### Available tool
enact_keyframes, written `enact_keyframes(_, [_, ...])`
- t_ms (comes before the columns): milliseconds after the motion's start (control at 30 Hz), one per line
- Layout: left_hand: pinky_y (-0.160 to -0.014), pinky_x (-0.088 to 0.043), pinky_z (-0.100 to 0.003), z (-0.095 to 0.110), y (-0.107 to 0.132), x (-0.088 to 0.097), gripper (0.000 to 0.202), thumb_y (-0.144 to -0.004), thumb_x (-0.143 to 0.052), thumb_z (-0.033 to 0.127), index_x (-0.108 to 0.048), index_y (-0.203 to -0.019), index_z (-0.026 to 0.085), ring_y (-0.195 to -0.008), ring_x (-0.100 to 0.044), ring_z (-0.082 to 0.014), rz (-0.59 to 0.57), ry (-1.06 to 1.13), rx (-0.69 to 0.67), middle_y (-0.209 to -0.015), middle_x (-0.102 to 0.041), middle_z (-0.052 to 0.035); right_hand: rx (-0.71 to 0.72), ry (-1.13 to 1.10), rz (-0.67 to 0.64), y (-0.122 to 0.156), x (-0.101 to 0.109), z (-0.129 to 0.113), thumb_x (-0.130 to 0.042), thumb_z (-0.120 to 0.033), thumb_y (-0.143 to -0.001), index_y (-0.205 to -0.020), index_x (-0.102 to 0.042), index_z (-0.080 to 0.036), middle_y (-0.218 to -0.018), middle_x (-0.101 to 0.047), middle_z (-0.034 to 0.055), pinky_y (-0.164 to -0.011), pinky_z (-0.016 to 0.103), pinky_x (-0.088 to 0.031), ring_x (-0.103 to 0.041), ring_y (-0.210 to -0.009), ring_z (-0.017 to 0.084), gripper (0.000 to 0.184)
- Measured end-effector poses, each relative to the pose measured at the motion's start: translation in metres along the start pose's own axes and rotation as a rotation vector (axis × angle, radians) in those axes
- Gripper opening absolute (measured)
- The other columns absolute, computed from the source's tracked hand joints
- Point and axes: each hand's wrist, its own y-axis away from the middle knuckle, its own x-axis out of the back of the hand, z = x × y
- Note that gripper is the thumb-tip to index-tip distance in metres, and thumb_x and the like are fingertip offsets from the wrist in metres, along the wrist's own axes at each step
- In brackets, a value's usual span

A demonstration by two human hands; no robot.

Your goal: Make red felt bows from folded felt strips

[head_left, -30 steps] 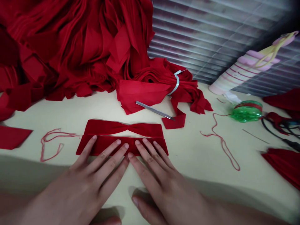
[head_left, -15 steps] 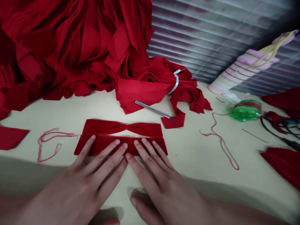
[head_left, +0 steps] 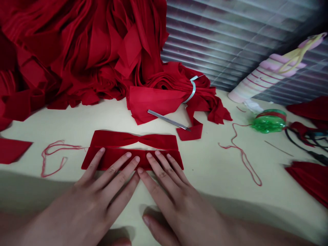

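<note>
Two dark red velvet pieces lie flat on the cream tabletop (head_left: 205, 177). The upper one, a velvet band pinched at its middle (head_left: 159, 141), narrows like a bow. Directly below and touching it lies a straight velvet strip (head_left: 115, 159). My left hand (head_left: 97, 191) rests flat with its fingertips on the strip's left half. My right hand (head_left: 171, 194) lies the same way on the right half, fingers spread. The two hands nearly meet at the strip's lower edge, and they hide part of that edge.
A large heap of red cloth (head_left: 77, 58) and a tied bundle (head_left: 164, 99) fill the back. A metal ruler (head_left: 167, 120) lies on the bundle's edge. Loose red thread (head_left: 243, 160), a green plastic spool (head_left: 269, 121), and red cut pieces (head_left: 310, 179) lie nearby.
The view has shifted very slightly. My hands remain on the velvet strip, and nothing has been picked up or let go.
</note>
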Motion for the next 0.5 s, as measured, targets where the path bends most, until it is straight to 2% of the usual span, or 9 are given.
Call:
enact_keyframes(67, [-0.115,-0.009,-0.042,-0.0007,-0.0002,0.0,0.069,-0.086,-0.045,0.053,-0.031,-0.144,0.02,-0.132,-0.038,-0.0286,0.004,-0.006,-0.01,-0.148,-0.034,-0.0097,0.003,0.004,0.002,0.0001,0.0002,-0.0004,-0.047,-0.039,-0.091,-0.14,-0.039,-0.007,-0.142,-0.039,0.0253,-0.102,0.056,-0.039,-0.027,-0.136,0.039,0.059])
enact_keyframes(200, [-0.116,-0.003,-0.036,0.0003,-0.0022,-0.0007,0.069,-0.086,-0.042,0.062,-0.034,-0.143,0.024,-0.133,-0.037,-0.0247,0.021,0.032,0.039,-0.148,-0.036,-0.0057,0.0,0.001,-0.001,0.0002,0.0008,-0.0007,-0.046,-0.04,-0.091,-0.14,-0.039,-0.008,-0.142,-0.039,0.0252,-0.102,0.056,-0.039,-0.027,-0.135,0.039,0.059])
enact_keyframes(400, [-0.115,-0.007,-0.039,0.0017,-0.0022,0.0,0.066,-0.087,-0.042,0.06,-0.034,-0.143,0.025,-0.132,-0.037,-0.0253,0.023,0.02,0.037,-0.148,-0.035,-0.0059,-0.006,-0.013,-0.015,0.0001,0.0007,-0.0003,-0.046,-0.04,-0.091,-0.14,-0.039,-0.008,-0.141,-0.04,0.0254,-0.101,0.056,-0.04,-0.028,-0.135,0.039,0.059])
enact_keyframes(500, [-0.116,-0.005,-0.037,0.0009,-0.0012,0.0002,0.068,-0.086,-0.042,0.062,-0.035,-0.143,0.025,-0.133,-0.036,-0.0244,0.018,0.026,0.04,-0.148,-0.036,-0.0053,-0.007,-0.015,-0.017,0.0011,0.0005,-0.0003,-0.045,-0.04,-0.092,-0.141,-0.038,-0.008,-0.142,-0.04,0.0254,-0.101,0.056,-0.04,-0.027,-0.136,0.039,0.059])
